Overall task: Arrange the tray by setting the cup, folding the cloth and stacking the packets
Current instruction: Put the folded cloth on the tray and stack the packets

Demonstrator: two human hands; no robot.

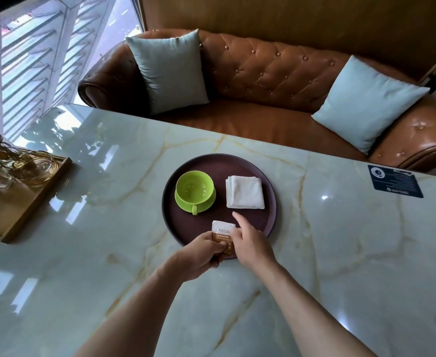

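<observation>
A round dark-brown tray [247, 163] lies on the marble table. On its left side a green cup [195, 187] stands upright on a green saucer [206, 202], handle toward me. A folded white cloth [244, 192] lies on the tray's right side. At the tray's near edge sit the white-and-brown packets [222, 231]; how many are stacked is hidden. My left hand [198, 253] pinches their near left edge. My right hand [253, 243] holds their right edge, its index finger stretched out above the tray toward the cloth.
A wooden tray [31, 199] with glass jars and a plant stands at the table's left edge. A dark blue card [394, 181] lies at the far right of the table. Behind the table is a brown leather sofa [276, 73] with two pale blue cushions.
</observation>
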